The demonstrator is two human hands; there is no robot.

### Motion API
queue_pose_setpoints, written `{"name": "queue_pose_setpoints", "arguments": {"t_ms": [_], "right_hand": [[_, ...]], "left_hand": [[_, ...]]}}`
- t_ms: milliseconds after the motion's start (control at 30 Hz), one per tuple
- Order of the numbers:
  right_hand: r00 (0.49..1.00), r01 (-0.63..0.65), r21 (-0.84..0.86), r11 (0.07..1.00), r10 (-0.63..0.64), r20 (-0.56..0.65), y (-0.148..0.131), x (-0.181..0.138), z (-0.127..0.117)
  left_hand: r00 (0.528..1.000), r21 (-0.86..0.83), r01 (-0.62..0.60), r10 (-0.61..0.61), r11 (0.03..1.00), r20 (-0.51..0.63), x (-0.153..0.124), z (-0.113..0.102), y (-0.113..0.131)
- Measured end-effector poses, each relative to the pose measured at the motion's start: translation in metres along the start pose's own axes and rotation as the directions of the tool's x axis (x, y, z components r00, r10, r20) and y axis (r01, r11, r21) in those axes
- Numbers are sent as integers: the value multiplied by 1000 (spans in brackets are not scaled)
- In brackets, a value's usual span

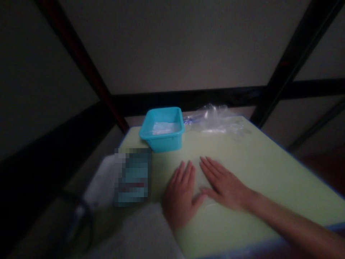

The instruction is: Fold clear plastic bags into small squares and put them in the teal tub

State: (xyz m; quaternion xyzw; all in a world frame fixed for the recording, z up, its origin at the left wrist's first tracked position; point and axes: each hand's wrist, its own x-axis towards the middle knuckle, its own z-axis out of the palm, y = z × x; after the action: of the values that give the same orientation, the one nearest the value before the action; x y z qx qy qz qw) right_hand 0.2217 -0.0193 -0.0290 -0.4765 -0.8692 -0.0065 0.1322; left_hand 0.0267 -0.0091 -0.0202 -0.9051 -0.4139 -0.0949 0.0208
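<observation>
My left hand (180,192) and my right hand (223,183) lie flat side by side on a pale green table (269,172), fingers stretched out and pointing away from me. Both press on a thin clear plastic sheet or bag (201,180) that is hard to make out against the table. Behind them stands a turquoise plastic tub (163,129) with something pale and clear inside.
A heap of crumpled clear plastic (215,122) lies at the far edge, right of the tub. A blurred-out rectangle (132,177) sits at the table's left edge. White cloth (134,233) lies at the near left. Dark frame bars cross the wall behind.
</observation>
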Motion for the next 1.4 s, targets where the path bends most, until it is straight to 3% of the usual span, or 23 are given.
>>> {"name": "queue_pose_setpoints", "arguments": {"t_ms": [233, 433, 633, 767, 900, 1067, 1233, 1400], "right_hand": [[997, -74, -47, 996, 74, -1, 17, -7, -2], [991, -133, -52, 990, 133, 0, 26, -12, -4], [998, -63, 126, 990, 60, 31, 36, -12, -22], [997, 83, 366, 927, -79, -25, 41, -11, -57], [970, 152, 511, 846, -228, 88, 38, -10, -79], [931, 72, 588, 806, -266, 251, 36, -11, -75], [929, 42, 638, 769, -266, 259, 31, -12, -71], [929, 51, 604, 796, -259, 263, 27, -9, -66]], "left_hand": [[996, -8, 62, -61, 998, 62, 1, -7, 4], [996, -16, 83, -83, 996, 18, 1, -6, 3], [995, -64, 94, -91, 994, 47, 2, -12, -1], [1000, -98, -21, 19, 995, -22, -6, -16, -14], [977, -170, -215, 212, 962, -33, -14, -16, -30], [922, -256, -378, 387, 890, -18, -15, -13, -36], [859, -336, -479, 512, 811, 11, -14, -19, -28], [832, -375, -504, 553, 778, 31, -14, -25, -24]]}}
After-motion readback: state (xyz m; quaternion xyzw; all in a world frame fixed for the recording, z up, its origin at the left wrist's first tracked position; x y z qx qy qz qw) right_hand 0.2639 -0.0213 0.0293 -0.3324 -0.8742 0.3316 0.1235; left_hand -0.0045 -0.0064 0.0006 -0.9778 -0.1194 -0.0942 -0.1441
